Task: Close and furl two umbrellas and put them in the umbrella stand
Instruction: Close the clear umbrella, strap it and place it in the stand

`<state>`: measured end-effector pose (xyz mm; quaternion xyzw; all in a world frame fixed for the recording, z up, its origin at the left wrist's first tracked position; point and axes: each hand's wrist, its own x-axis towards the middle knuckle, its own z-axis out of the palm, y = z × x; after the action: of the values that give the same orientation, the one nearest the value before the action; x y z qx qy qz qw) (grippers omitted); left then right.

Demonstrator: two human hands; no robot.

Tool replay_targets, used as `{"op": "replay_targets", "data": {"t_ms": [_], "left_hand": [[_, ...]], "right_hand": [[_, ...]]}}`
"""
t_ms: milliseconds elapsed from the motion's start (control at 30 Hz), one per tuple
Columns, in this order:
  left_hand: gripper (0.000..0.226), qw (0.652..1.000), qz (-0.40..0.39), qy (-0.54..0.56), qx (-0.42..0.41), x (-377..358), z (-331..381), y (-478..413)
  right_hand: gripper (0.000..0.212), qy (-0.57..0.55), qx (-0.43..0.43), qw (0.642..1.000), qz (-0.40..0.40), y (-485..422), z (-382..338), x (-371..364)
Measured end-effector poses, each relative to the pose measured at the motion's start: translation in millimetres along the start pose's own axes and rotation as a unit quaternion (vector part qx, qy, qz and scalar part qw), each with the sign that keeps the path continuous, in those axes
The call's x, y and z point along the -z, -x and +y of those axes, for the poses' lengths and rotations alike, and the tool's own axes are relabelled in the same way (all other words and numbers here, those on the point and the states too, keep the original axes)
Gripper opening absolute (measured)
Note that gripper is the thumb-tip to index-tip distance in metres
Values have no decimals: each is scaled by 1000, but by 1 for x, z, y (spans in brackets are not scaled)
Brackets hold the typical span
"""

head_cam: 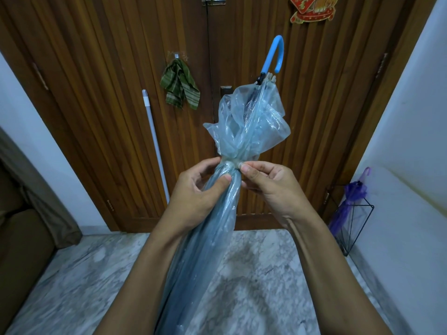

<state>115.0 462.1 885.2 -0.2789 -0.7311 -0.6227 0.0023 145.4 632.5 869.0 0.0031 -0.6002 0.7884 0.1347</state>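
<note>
Tip: left hand [196,197] grips blue umbrella [251,124] bunched, right hand [268,187] pinches the strap [229,163]; pull it snug round before fastening.

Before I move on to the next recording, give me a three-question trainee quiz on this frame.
1. True or false: the purple umbrella already stands in the wire stand.
2. Where does the blue umbrella point its hooked handle? A) up toward the door B) down at the floor C) into the stand
3. Short answer: which hand wraps round the furled canopy below the tie?

Key: 1 true; 2 A; 3 the left hand.
</note>
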Motion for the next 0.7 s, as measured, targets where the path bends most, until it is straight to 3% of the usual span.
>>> {"op": "replay_targets", "data": {"t_ms": [200, 367, 533, 700], "left_hand": [[30, 997, 5, -65, -47, -4, 0, -2], [34, 997, -3, -54, -61, -6, 1, -4], [33, 998, -7, -31, -56, -8, -5, -3], [34, 998, -28, -22, -59, -7, -9, -4]], "right_hand": [[30, 8, -6, 1000, 5, -2, 2, 3], [31, -33, -24, 999, -8, -1, 5, 2], [55, -102, -48, 993, -35, 0, 4, 1], [48, -58, -53, 994, -72, 0, 7, 2]]}}
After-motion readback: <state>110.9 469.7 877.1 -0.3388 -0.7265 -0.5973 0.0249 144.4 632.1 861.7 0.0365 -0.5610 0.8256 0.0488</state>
